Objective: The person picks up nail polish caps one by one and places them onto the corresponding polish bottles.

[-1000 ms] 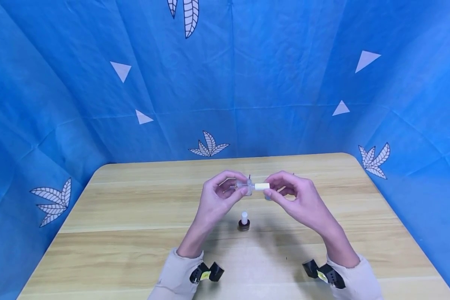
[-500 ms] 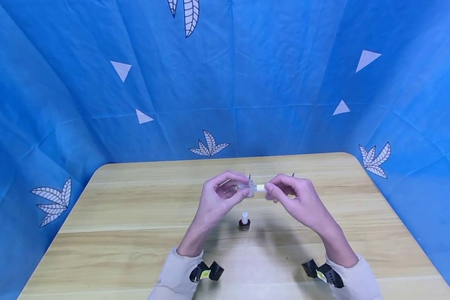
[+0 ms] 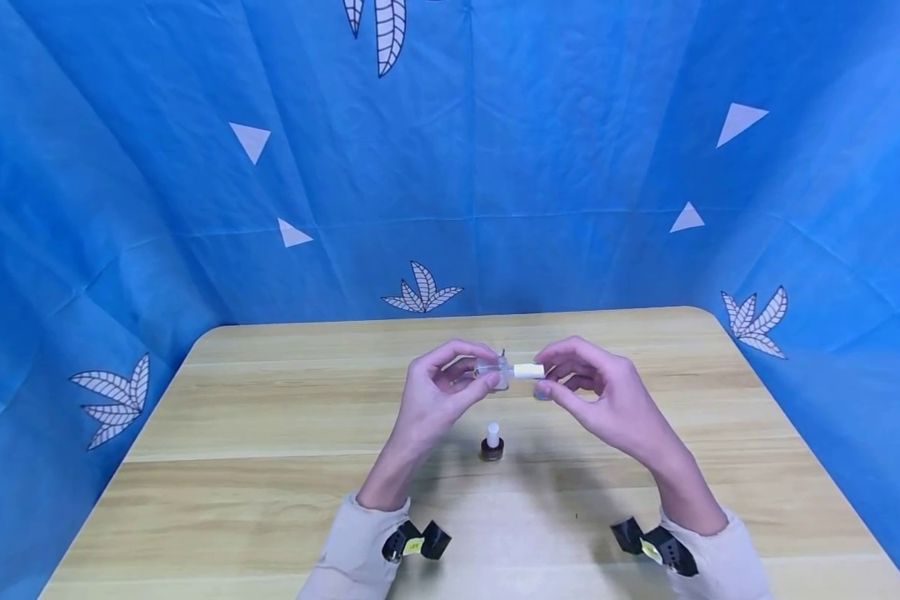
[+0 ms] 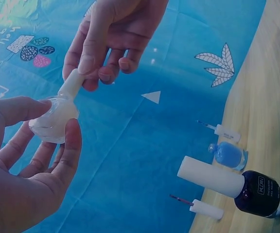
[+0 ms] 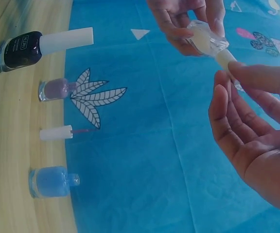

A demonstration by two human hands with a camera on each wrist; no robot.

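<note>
Above the counter [image 3: 270,500], pinches a clear bottle [image 4: 55,121] in the left hand [image 3: 431,398], its white cap [image 3: 528,372] in the right hand [image 3: 606,398]. Has blue bottle [image 5: 51,182] and lilac bottle [image 5: 56,89] open, dark bottle [image 5: 23,50] capped; cannot tell whether loosening or tightening.

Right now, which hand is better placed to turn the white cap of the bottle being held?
Probably the right hand: it pinches the white cap, while the left hand holds the clear bottle by its body.

head | clear bottle [image 3: 489,367]: partly hidden by left hand [image 3: 437,393] | sleeves [image 3: 356,546]: cut off
</note>
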